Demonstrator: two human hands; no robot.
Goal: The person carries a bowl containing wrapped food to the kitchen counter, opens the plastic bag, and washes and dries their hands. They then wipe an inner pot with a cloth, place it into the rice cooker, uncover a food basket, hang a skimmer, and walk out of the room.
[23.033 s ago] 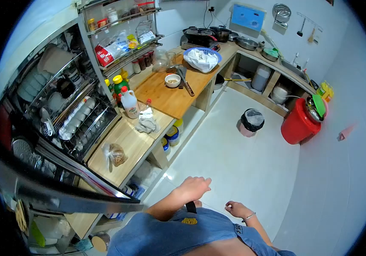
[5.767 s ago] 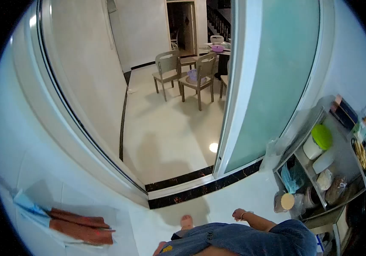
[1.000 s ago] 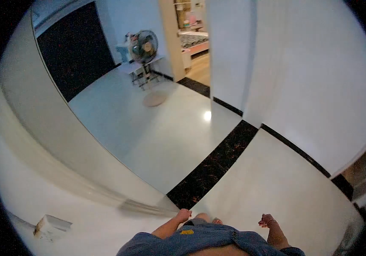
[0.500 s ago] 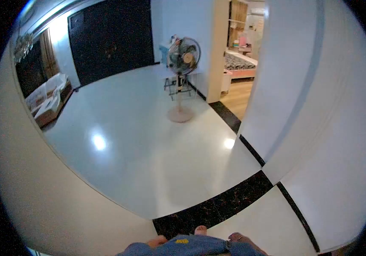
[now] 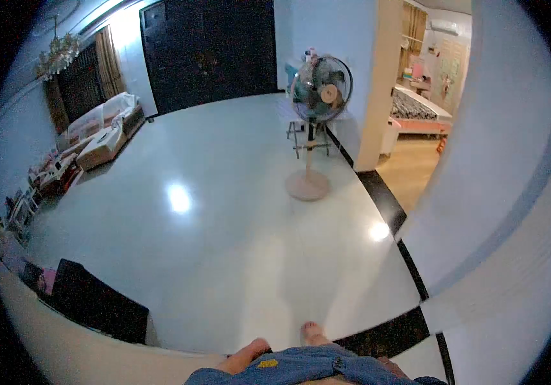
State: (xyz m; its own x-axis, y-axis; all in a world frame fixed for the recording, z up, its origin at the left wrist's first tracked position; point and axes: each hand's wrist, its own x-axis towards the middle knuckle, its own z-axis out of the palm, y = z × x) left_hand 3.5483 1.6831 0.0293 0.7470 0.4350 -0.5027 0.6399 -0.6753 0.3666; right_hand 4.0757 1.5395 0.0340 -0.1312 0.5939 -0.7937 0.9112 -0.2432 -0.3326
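Observation:
At the bottom edge, skin that looks like part of my left hand [image 5: 246,357] shows beside my blue clothing [image 5: 307,364]. Its fingers cannot be made out. On the other side, a small dim patch that may be my right hand [image 5: 391,367] is mostly hidden by the cloth. No object is visible in either one. A bare foot [image 5: 312,331] rests on the pale floor, close to the dark stone strip [image 5: 384,335].
Ahead stands a pedestal fan [image 5: 322,93] near a small table. A doorway at right shows a bed [image 5: 417,106]. At left are a covered sofa [image 5: 105,138] and a dark cabinet [image 5: 99,305]. A black double door [image 5: 211,54] closes the far wall.
I have moved forward over the dark strip. The fan and doorway appear larger and farther right. More of the left side shows, including the dark cabinet.

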